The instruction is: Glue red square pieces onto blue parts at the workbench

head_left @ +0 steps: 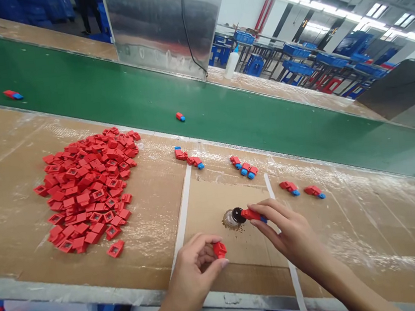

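My left hand [193,277] pinches a small red square plastic frame [219,249] between thumb and fingertips. My right hand [291,228] grips a red-and-blue plastic part [252,215], its red end touching or just above a small glass jar [231,218] with brown residue around it. Both hands are over a cardboard-covered bench [225,243]. A large heap of red square frames [87,189] lies to the left. Several assembled red-and-blue parts [244,166] sit in small groups beyond my hands.
A green conveyor belt [70,66] runs behind the bench, carrying a few red-and-blue parts [180,116]. White tape strips [184,218] mark the cardboard. A steel panel [163,26] stands beyond the belt, with a white bottle [232,64] and blue crates [295,50] on racks farther back.
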`<state>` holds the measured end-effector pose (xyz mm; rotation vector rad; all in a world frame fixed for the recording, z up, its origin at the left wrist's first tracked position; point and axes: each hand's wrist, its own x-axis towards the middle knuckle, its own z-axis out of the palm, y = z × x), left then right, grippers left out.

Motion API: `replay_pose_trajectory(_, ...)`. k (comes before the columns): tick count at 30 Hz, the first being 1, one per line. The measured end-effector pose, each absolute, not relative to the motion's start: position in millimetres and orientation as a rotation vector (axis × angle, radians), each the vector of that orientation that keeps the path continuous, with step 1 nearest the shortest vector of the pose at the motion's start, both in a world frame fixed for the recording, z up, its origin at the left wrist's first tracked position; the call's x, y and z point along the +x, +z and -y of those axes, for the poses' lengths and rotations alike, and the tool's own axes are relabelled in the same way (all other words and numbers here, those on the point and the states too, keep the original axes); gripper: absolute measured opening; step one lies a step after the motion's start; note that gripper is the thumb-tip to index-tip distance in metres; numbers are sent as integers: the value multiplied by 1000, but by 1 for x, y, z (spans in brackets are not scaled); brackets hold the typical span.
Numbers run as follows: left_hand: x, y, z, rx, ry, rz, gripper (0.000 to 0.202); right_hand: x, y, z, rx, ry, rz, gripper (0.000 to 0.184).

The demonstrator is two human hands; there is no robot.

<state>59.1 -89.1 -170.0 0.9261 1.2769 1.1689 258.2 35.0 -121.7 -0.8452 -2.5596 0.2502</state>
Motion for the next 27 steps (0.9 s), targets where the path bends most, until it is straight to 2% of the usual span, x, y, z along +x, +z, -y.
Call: replay_pose_trajectory(27,51,-170,95,733,1184,-1124,24,257,-127,-33,-896,276,2557,22)
